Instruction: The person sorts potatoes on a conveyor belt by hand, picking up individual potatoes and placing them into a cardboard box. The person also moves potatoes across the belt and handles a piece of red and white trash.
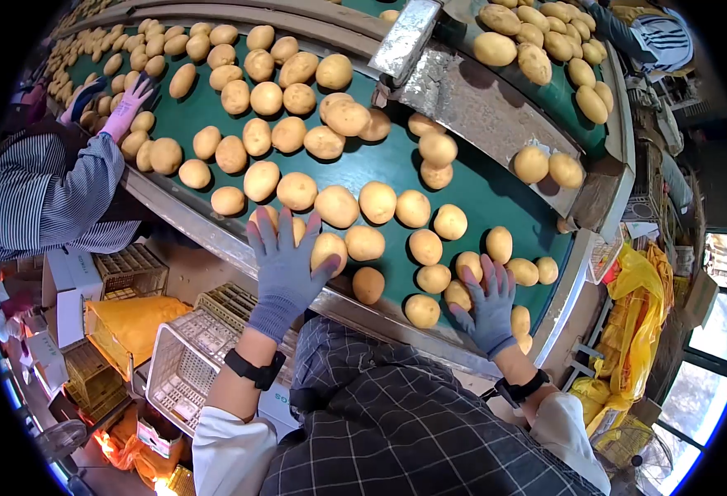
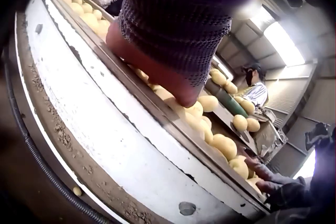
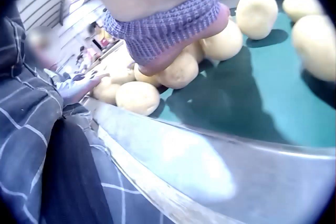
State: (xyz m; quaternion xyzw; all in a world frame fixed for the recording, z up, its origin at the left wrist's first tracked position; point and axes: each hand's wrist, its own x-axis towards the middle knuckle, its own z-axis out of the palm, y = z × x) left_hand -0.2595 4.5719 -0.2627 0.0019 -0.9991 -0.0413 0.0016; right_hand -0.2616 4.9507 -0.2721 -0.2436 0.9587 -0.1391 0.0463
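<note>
My left hand (image 1: 285,269), in a grey glove with pinkish fingertips, reaches over the near rail with fingers spread. Its thumb and fingers lie against a potato (image 1: 327,248) at the belt's near edge. Farther right, my right hand (image 1: 491,312) wears a matching glove, its spread fingers touching a potato (image 1: 458,293) and another potato (image 1: 468,263) just beyond. Many potatoes lie around both hands on the green belt (image 1: 496,194). The left wrist view has the glove cuff (image 2: 168,35) above the rail, fingertips hidden. In the right wrist view, potatoes (image 3: 178,70) sit beside the glove (image 3: 163,32).
A metal rail (image 1: 206,236) borders the belt. Across it, a metal chute (image 1: 487,107) holds two potatoes, below a second belt loaded with potatoes. Another person's gloved hand (image 1: 128,107) works at left. Plastic crates (image 1: 183,372) stand below; yellow sacks (image 1: 632,306) hang at right.
</note>
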